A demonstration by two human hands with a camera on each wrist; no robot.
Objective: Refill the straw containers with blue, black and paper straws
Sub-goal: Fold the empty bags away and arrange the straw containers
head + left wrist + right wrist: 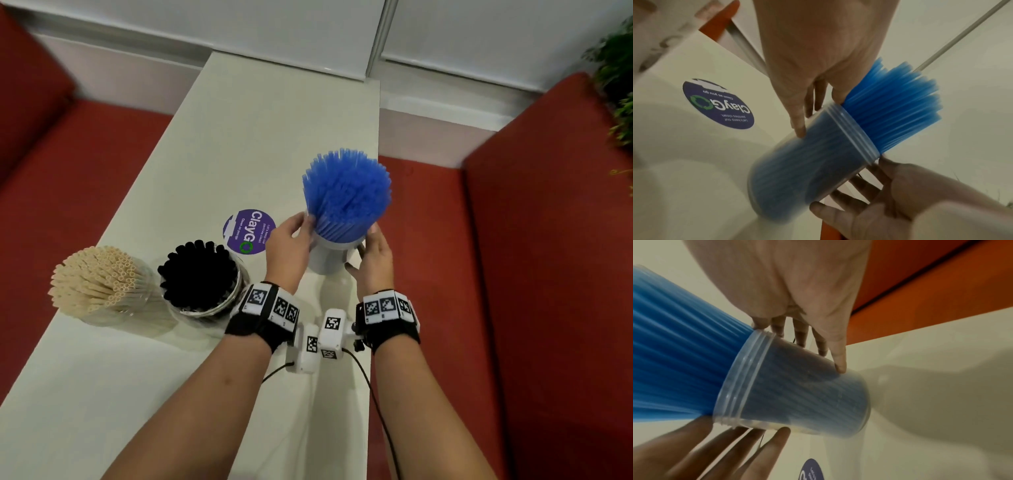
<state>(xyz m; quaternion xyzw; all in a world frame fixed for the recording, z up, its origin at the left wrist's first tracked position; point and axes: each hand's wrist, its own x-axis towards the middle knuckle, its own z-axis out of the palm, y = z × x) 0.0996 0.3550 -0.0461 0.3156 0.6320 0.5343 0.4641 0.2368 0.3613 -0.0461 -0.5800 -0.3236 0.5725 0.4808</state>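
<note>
A clear plastic container (pixel 325 257) packed with blue straws (pixel 346 192) stands upright near the table's right edge. My left hand (pixel 291 240) touches its left side and my right hand (pixel 375 253) its right side, both with straight fingers. The left wrist view shows my left hand (pixel 818 48) laid on the container (pixel 807 162) below the straws (pixel 890 110), with the right hand (pixel 890 203) spread opposite. From the right wrist, my right hand (pixel 787 280) rests fingertips on the container (pixel 797 394). A jar of black straws (pixel 198 274) and a jar of paper straws (pixel 96 281) stand at the left.
The white table (pixel 239 137) is long and narrow, with a round purple sticker (pixel 248 231) beside the blue container. Red bench seats (pixel 513 274) run along both sides. A plant (pixel 616 85) hangs at the upper right. A white wall closes the far end.
</note>
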